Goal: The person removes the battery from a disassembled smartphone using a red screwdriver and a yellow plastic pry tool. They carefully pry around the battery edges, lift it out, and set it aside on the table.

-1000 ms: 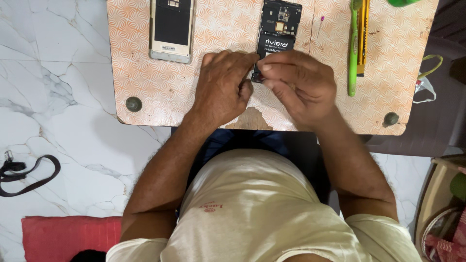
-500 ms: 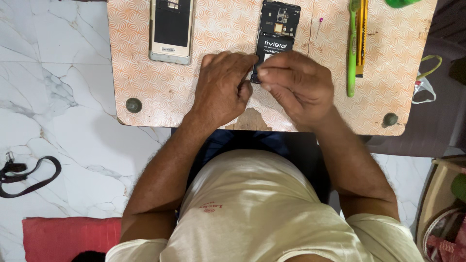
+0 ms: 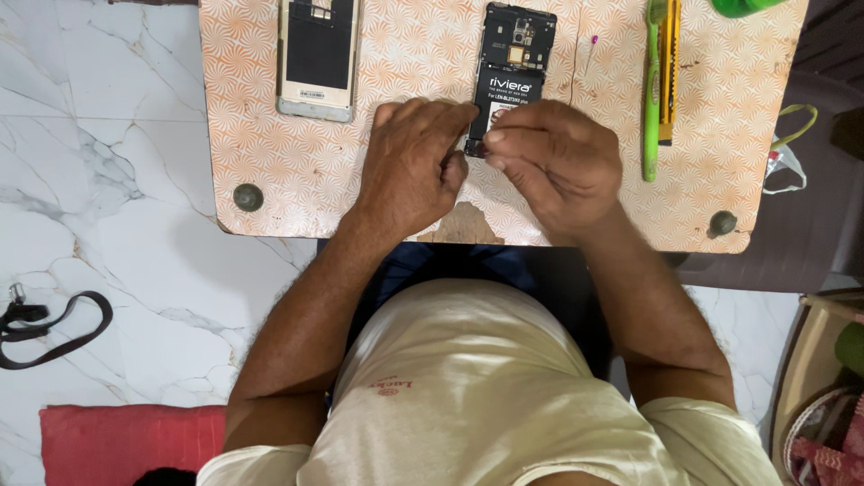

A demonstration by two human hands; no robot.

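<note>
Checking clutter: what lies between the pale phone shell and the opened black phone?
Head view: only bare patterned tabletop between pale phone shell and opened black phone.

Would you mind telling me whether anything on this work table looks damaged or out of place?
Yes: the table's patterned surface is worn through at the near edge, a bare brown patch between the wrists. The opened phone under the left hand and right hand has its back off, insides exposed.

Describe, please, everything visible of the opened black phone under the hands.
The opened black phone lies flat, back cover off, on the orange patterned table. Its upper part shows dark inner parts with a small gold-coloured piece; below sits a black battery with white print. Its lower end is hidden by the left hand and right hand, whose fingertips meet there.
</note>
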